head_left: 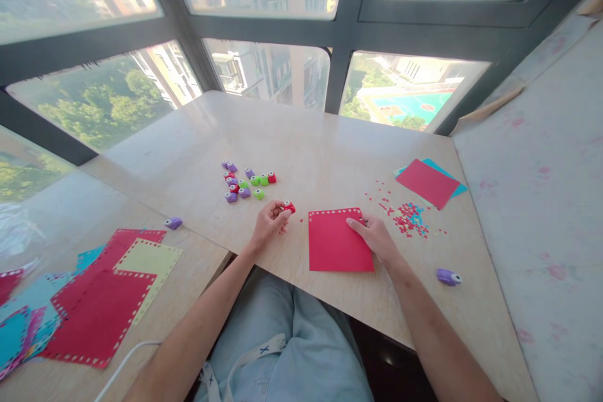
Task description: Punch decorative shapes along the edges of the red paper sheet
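Punch (289, 206), small and red, sits in the fingertips of the left hand (269, 221) just left of the red sheet (339, 240), whose top edge is already perforated. The right hand (374, 233) presses flat on the sheet's upper right corner, its grip closed on nothing. Punching looks paused — the next side likely needs the sheet turned. More punches (245, 180) cluster further back on the counter (320, 151); confetti (407, 217) lies right.

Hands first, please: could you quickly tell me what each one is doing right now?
Left hand: closed on a small red punch.
Right hand: open, fingertips pressing the red paper sheet at its right edge.
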The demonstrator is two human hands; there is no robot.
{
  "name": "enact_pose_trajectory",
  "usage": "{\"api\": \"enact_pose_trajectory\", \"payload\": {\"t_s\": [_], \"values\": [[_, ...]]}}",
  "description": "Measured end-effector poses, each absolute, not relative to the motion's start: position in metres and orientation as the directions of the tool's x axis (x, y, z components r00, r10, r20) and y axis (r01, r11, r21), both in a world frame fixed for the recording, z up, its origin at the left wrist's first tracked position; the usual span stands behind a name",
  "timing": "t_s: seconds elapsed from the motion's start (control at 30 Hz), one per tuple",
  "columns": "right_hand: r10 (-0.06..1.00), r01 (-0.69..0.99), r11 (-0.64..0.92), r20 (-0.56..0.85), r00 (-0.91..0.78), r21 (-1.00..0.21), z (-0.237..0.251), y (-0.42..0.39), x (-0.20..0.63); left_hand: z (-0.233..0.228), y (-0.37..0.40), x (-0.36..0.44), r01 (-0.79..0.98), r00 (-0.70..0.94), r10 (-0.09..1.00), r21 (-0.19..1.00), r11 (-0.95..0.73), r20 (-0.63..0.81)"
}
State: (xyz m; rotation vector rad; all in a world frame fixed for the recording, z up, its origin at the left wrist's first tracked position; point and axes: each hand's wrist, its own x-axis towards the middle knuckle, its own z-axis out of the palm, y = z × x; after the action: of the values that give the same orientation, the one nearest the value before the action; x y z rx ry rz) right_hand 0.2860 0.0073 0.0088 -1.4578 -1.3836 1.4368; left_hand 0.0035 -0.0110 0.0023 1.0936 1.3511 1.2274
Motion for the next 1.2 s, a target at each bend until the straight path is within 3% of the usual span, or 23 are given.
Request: {"api": "enact_pose_trajectory", "payload": {"t_s": [0.5, 0.77, 0.93, 1.2], "values": [[0.971, 0.420, -0.085, -0.169, -0.168, -0.903, 0.011, -0.005, 0.251, 0.001, -0.010, 0.005, 0.017, -0.151, 0.987, 0.999, 0.052, -0.049], [0.898, -0.041, -0.416, -0.403, -0.178, -0.909, 0.024, -0.053, 0.230, -0.005, -0.010, 0.004, -0.019, -0.166, 0.986, 1.000, 0.005, -0.008], [0.809, -0.334, -0.588, -0.526, -0.262, -0.737, 0.024, -0.086, 0.204, -0.003, -0.013, 0.003, -0.088, -0.185, 0.982, 0.996, 0.012, -0.028], [0.693, -0.485, -0.691, -0.683, -0.231, -0.536, 0.021, -0.095, 0.184, 0.002, -0.010, -0.004, -0.275, -0.214, 0.974, 0.961, 0.020, -0.081]]}}
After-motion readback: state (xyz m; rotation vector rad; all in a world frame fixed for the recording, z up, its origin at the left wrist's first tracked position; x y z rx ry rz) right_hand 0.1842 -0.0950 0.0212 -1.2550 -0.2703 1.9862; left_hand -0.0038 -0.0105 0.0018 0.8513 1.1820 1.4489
